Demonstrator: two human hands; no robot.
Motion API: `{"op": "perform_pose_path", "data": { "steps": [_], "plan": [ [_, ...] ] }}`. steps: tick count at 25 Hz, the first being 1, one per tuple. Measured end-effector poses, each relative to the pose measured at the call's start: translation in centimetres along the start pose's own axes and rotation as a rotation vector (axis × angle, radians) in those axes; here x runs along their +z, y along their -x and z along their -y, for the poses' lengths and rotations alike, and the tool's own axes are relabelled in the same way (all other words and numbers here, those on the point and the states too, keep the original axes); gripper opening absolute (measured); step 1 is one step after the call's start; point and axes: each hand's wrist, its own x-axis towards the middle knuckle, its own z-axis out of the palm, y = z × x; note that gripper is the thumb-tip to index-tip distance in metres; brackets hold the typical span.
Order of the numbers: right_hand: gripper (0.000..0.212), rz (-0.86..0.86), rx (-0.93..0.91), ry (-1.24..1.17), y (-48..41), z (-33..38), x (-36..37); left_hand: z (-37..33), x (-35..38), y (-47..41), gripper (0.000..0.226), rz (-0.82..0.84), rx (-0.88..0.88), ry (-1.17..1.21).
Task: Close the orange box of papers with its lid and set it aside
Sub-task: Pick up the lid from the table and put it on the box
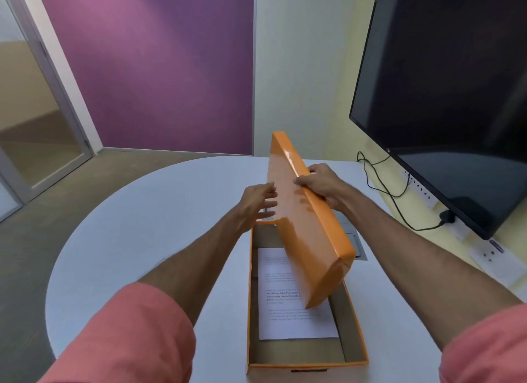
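Observation:
An open orange box lies lengthwise on the white table, with printed white papers flat inside it. Above the box hangs its orange lid, tilted on edge with its glossy top facing left. My right hand grips the lid's upper long edge near the far end. Fingers spread, my left hand is at the lid's left face near the box's far end; whether it touches is unclear. The lid hides the box's far right part.
A round white table carries the box. A large dark monitor stands at the right, with a black cable and wall sockets behind it. A grey panel sits in the table right of the box.

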Motion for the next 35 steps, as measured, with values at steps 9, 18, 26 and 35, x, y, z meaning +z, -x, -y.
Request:
{"op": "perform_pose_path", "data": {
  "steps": [9, 18, 26, 35],
  "plan": [
    [0.054, -0.033, -0.002, -0.491, 0.6, -1.5, -3.2, 6.3, -5.3, 0.2, 0.081, -0.147, -0.294, -0.02],
    [0.011, -0.133, 0.024, -0.207, -0.3, -5.6, -3.0, 6.3, -6.8, 0.4, 0.064, -0.153, -0.257, -0.027],
    [0.036, -0.078, 0.136, 0.015, 0.2, -11.5, -2.3, 7.9, -5.3, 0.4, 0.031, -0.205, -0.209, -0.163],
    [0.039, -0.035, 0.265, 0.054, 1.4, -17.2, -1.2, 11.6, -2.9, 0.1, 0.008, -0.234, -0.309, -0.482]
  ]
}}
